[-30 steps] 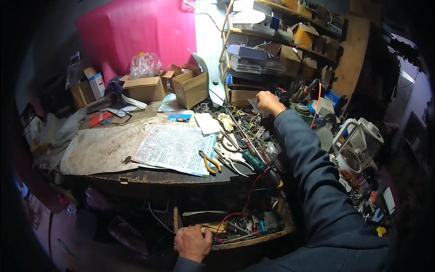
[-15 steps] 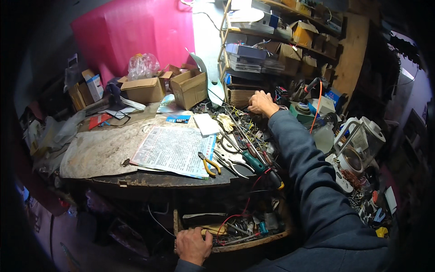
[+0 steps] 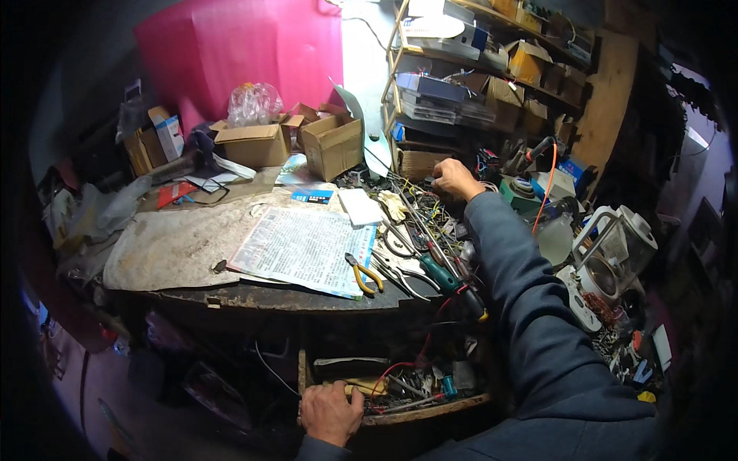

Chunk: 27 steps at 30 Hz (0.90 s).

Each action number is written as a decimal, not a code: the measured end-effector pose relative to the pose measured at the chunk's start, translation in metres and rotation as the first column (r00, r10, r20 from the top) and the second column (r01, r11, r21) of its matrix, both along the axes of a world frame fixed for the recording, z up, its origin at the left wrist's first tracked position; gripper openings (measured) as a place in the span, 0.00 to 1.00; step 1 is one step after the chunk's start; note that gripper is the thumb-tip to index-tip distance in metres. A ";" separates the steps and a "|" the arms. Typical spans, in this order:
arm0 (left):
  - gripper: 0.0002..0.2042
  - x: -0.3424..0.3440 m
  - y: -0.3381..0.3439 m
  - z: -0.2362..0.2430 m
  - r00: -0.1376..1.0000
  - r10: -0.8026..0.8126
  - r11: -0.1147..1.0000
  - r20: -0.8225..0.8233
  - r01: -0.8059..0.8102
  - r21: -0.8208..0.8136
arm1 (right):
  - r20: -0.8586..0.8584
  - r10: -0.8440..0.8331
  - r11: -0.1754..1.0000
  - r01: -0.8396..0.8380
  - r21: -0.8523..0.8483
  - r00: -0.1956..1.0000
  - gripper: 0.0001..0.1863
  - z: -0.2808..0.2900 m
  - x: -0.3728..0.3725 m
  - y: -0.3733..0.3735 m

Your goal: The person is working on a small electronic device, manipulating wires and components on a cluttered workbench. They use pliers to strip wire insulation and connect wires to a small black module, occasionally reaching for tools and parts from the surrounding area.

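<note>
My left hand (image 3: 330,412) is curled over the front left corner of an open wooden drawer (image 3: 434,411), which holds assorted tools and a red cable. At full reach, my right hand (image 3: 458,180) is over the far end of a heap of wires and small parts (image 3: 434,215), close below the shelves. Its fingers are bent inward, and whatever lies between them is too small to make out. Nearer on the bench are a green-handled screwdriver (image 3: 438,273), some pliers, and yellow-handled cutters (image 3: 364,275) resting on a printed sheet (image 3: 304,250).
Open cardboard boxes (image 3: 332,146) stand at the back of the bench. Loaded shelves (image 3: 442,92) rise at the far right. Beside my right arm are an orange cable (image 3: 548,184), a clear jug-like appliance (image 3: 626,242) and loose clutter. A stained cloth (image 3: 177,246) covers the bench's left side.
The whole view has shifted slightly, so the scene sits further right. My right hand has dipped a little toward the heap, its fingers turned lower. My left hand stays on the drawer.
</note>
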State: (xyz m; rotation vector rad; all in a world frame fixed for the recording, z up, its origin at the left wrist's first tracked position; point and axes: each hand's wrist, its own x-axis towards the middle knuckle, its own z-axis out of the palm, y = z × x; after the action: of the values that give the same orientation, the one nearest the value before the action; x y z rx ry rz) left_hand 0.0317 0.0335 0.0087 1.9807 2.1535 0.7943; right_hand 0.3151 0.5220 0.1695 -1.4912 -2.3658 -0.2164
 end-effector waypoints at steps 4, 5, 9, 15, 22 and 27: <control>0.14 0.000 0.002 -0.002 1.000 -0.010 0.999 -0.002 0.010 0.035 | -0.097 0.193 0.981 -0.194 -0.003 0.976 0.21 0.021 0.019 0.006; 0.14 0.000 0.001 -0.002 1.000 -0.007 0.999 -0.002 0.007 0.039 | -0.089 0.235 0.972 -0.233 0.038 0.968 0.21 0.025 0.017 0.004; 0.14 0.002 0.001 0.000 1.000 -0.003 0.999 0.012 0.003 0.052 | -0.114 0.262 0.965 -0.262 0.017 0.958 0.20 0.031 0.013 -0.003; 0.14 0.000 0.001 -0.003 1.000 -0.001 0.998 -0.001 0.001 0.056 | -0.272 0.262 0.964 -0.262 0.040 0.926 0.18 0.029 -0.007 -0.033; 0.14 0.001 -0.002 0.002 1.000 0.000 0.999 0.026 0.000 0.037 | -0.272 0.338 0.939 -0.341 0.038 0.901 0.15 0.028 -0.011 -0.059; 0.14 0.003 0.000 0.001 1.000 0.011 1.000 0.019 -0.011 0.019 | -0.159 0.389 0.917 -0.364 0.165 0.908 0.18 0.024 -0.005 -0.062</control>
State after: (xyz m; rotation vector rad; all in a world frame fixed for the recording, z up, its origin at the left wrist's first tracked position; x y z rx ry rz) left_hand 0.0345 0.0333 0.0096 1.9643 2.1561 0.8354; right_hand 0.3105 0.4597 0.1938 -0.9234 -2.3747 -0.1248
